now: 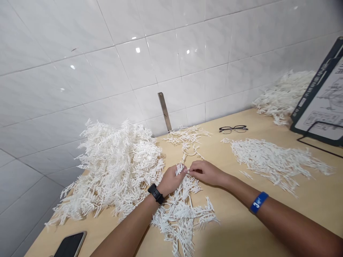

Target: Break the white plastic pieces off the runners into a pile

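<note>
My left hand (172,179) is closed around a white branched strand (184,192), which looks like moulded plastic with many thin prongs. More of the strand hangs down toward me over the table. At its upper part, my right hand (205,172) pinches a thin prong close to my left thumb; the fingertips hide exactly what is gripped. To the left rises a big heap of similar white branched strands (118,171). On the right lies a flatter pile of small loose white sticks (268,160). Bare curved white stems (190,154) rest just beyond my hands.
Black-framed glasses (233,129) lie near the tiled wall (160,53). At the right a clipboard (321,103) leans on a black stand before another white pile (286,89). White scraps (187,135) lie by a metal bracket (164,111). A phone (70,245) is front left.
</note>
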The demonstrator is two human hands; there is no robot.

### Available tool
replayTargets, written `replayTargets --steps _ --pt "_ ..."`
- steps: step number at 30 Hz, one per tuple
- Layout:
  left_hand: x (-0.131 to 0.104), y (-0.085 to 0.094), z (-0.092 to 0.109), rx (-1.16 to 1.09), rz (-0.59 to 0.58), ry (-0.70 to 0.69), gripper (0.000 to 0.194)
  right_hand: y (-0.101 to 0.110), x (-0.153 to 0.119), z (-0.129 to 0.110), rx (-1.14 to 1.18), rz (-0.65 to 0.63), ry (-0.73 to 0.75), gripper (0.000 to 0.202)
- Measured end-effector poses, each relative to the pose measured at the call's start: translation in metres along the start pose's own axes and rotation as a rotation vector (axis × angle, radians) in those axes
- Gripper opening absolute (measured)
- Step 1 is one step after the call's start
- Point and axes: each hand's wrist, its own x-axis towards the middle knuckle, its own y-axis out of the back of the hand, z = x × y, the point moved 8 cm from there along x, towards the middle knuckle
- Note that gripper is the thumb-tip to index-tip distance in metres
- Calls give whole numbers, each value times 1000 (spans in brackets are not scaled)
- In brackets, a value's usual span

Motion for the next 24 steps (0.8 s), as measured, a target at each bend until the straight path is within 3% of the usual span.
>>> replayTargets --steps 8,19,21,24 --pt "-2 -6 4 173 -85 -12 40 3 -1 0 -191 0 -88 19" --pt "7 -7 11 158 -57 -46 37 12 6 -10 -433 120 -208 24" --pt "5 -8 10 159 -59 -45 38 21 5 -4 -467 151 -255 24" --pt "1 -10 6 143 -75 -22 39 59 -9 27 -509 303 -462 24"
